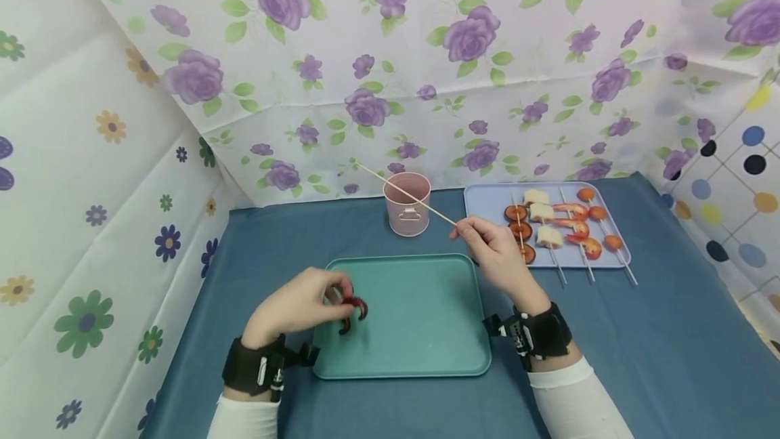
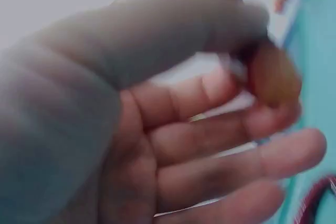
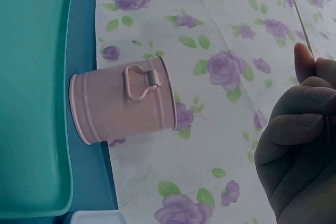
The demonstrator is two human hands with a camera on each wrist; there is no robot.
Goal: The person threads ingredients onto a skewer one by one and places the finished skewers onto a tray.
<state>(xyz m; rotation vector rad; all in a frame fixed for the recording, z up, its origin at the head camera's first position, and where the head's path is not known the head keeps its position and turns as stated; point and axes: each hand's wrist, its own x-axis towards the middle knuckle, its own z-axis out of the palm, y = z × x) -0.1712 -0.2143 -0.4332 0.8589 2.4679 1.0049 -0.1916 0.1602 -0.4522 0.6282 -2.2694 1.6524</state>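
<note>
My left hand (image 1: 307, 300), over the left side of the green tray (image 1: 420, 320), pinches a dark red curved food piece (image 1: 361, 306) between thumb and fingers. In the left wrist view the held piece shows a yellowish end (image 2: 275, 77), blurred and partly covered by the thumb. Another dark red curved piece (image 2: 316, 200) shows at that view's lower right edge, against the green. Raised beyond the tray's far right corner, my right hand (image 1: 496, 249) pinches a thin wooden skewer (image 1: 405, 193) near one end. Its bare length slants up to the left, across the pink bucket (image 1: 408, 219).
At the back right, a pale blue tray (image 1: 487, 202) holds several loaded skewers with mushroom slices (image 1: 520, 230), white chunks (image 1: 541, 213), shrimp (image 1: 575, 227) and orange-red pieces (image 1: 612, 242). Some skewer ends overhang its front edge. Flowered cloth (image 1: 365, 110) hangs behind the blue tabletop (image 1: 688, 330).
</note>
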